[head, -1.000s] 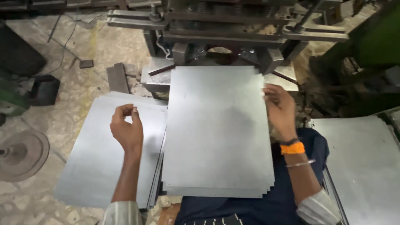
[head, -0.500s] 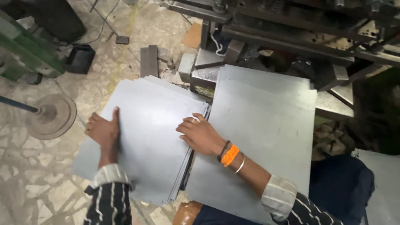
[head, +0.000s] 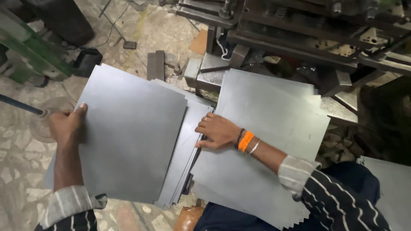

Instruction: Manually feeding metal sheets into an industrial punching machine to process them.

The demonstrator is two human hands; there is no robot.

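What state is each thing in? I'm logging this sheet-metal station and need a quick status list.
left hand: gripping the top sheet's left edge
right hand: fingers at the top sheet's right edge
top sheet: lifted, tilted above the left stack
left stack: fanned, edges uneven
right stack: lying flat by the press
press: no sheet visible in it

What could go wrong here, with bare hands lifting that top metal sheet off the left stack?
Cuts seem the likeliest trouble: the left hand grips the top sheet by its bare edge, and the right hand has fingertips at the edges of the left stack.

The sheet is raised and tilted, held only at opposite sides, so it might slip or flex.

The right stack is fanned unevenly at its near edge, so sheets could slide off.
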